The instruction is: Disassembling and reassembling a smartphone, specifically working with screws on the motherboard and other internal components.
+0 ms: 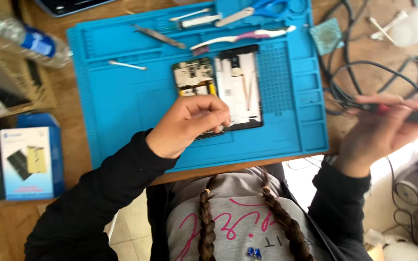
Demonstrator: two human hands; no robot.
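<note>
1. One head view covers it all. The phone point(218, 87) lies open in the middle of the frame, on the blue mat point(122, 106). Its back is already off: the circuit board point(194, 77) shows on the left half and a white inner frame point(240, 82) on the right.
2. The left hand point(189, 123) rests on the phone's lower edge, fingers curled together and pressing it to the mat.
3. The right hand point(383, 128) is at the right edge of the frame, well apart from the phone and off the mat. Its fingers are closed around a pen-like tool point(412, 116) with a red and black handle; the tip is out of sight.
4. As a judgement: opening is done, the inside is laid bare, and the tool does not touch the board at this moment. No part can be seen lifted out.
5. Along the top of the mat lie tweezers point(159, 36), a cotton swab point(126, 65), a pink and white toothbrush point(247, 36) and blue-handled scissors point(262, 8).
6. The mat sits on a wooden table point(54, 87). A plastic bottle point(30, 41) lies at upper left, a blue box point(25, 162) at lower left, and black cables point(364, 77) loop at upper right.
7. Pale floor tiles point(126, 227) show below the table edge.
</note>
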